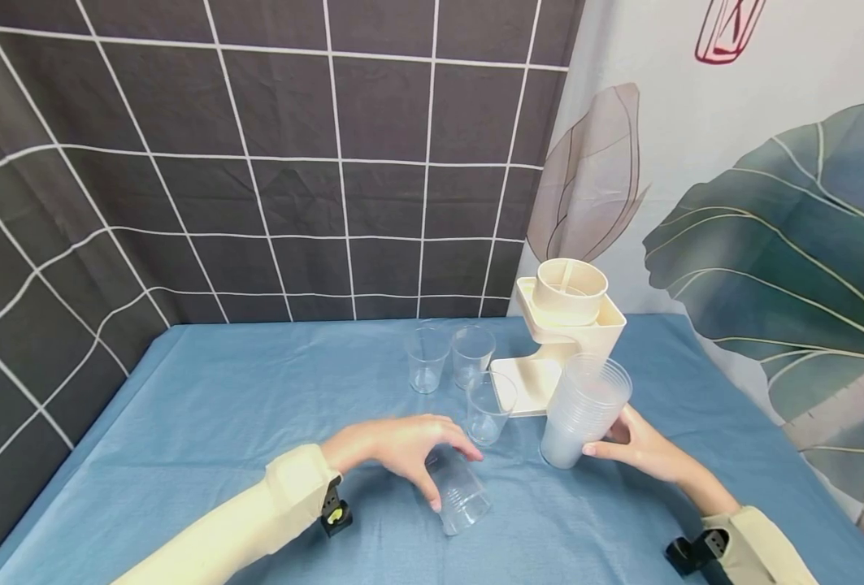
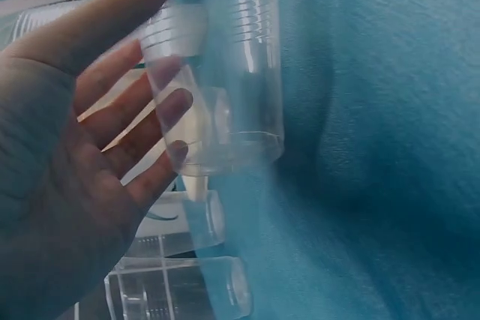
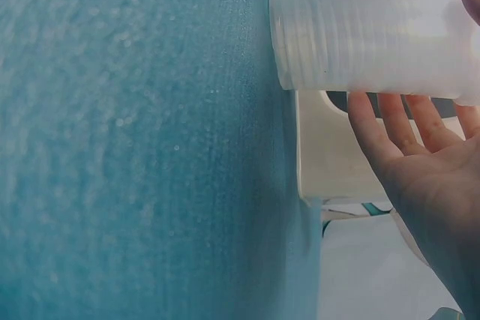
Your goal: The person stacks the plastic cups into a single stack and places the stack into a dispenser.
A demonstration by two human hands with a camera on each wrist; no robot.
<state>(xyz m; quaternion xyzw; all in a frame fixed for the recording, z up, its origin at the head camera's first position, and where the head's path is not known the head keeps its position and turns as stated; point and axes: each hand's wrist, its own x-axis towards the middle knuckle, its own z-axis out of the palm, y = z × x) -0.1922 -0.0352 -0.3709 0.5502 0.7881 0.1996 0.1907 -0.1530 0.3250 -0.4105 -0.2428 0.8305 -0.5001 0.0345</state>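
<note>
My left hand (image 1: 410,448) grips a clear plastic cup (image 1: 464,497) near its rim. That cup tilts with its base toward the near side, close over the blue cloth. In the left wrist view, the thumb lies along the near side of the cup (image 2: 225,73), and the fingers show through its wall. My right hand (image 1: 640,445) holds a tall stack of nested plastic cups (image 1: 583,410), leaning slightly right. Three single clear cups stand just beyond the hands: a left cup (image 1: 427,364), a back cup (image 1: 472,357) and a nearer cup (image 1: 487,413).
A cream-coloured stand (image 1: 525,382) with a round cup-like top (image 1: 570,296) stands behind the stack. Blue cloth (image 1: 219,414) covers the table. A dark gridded curtain (image 1: 380,106) hangs behind, with a leaf-patterned curtain (image 1: 753,244) at the right.
</note>
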